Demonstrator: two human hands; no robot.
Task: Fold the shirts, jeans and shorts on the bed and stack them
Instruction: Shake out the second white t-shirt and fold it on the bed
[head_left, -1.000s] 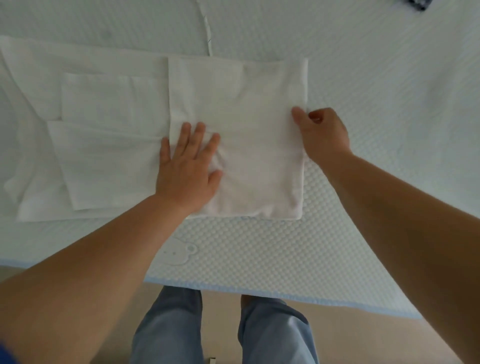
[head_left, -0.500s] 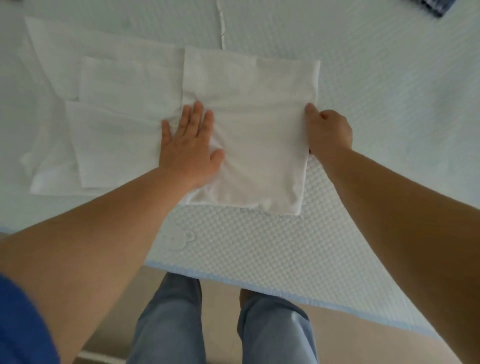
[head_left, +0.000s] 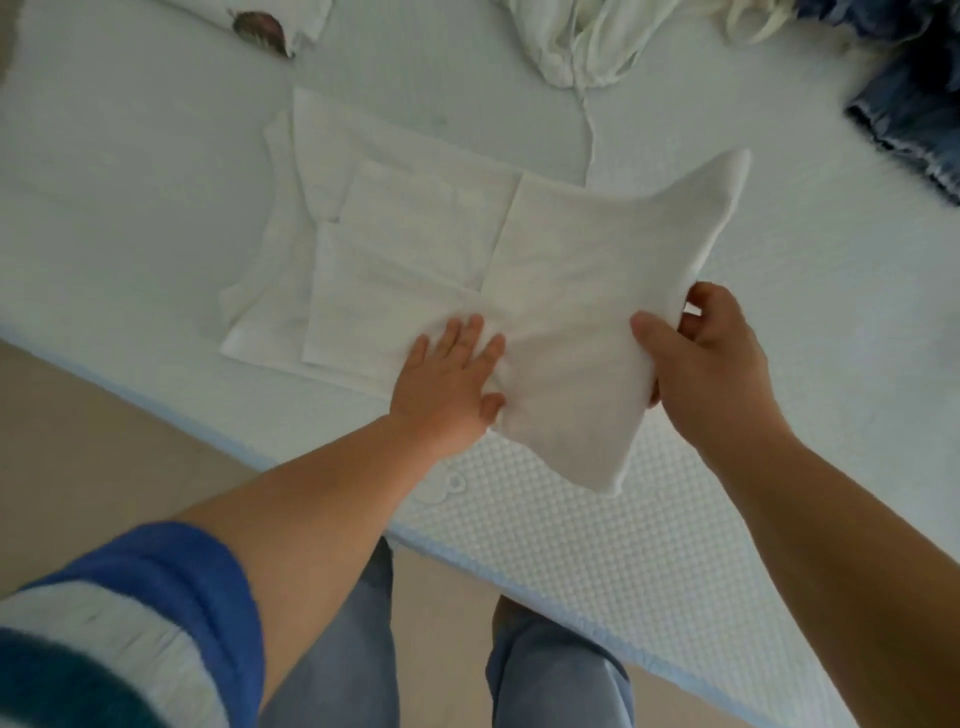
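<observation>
While we leaned over the bed (head_left: 545, 525), our left hand (head_left: 447, 382) lay flat, fingers straight and a little spread, pressing on the shirt (head_left: 415, 249) at about the line where its folded part met the rest. Our right hand (head_left: 711, 371) gripped the right edge of that folded part, thumb on top and fingers curled beneath, and held it lifted off the bed. The raised cloth sagged between the two hands; its far corner stood up and its near corner hung toward the bed's edge.

To the left of our left hand the shirt lay flat on the bed, white, its layers folded inward over one another, its left side reaching toward the near edge of the bed. We could not tell which layer was a sleeve.

Farther out, a loose white garment (head_left: 576, 36) lay crumpled at the top of the view, with a thin cord (head_left: 589, 124) trailing down from it toward the shirt. Dark blue denim (head_left: 914, 98) with a frayed pale hem lay at the top right, well apart from the shirt. At the top left lay another white piece (head_left: 291, 21) with a dark printed patch, partly cut off by the frame.

The bed's cover was white and quilted with a pale blue border. Below it we saw a beige floor (head_left: 78, 441), our jeans-clad legs (head_left: 337, 675), and a blue and white sleeve (head_left: 130, 623) on our left arm.
</observation>
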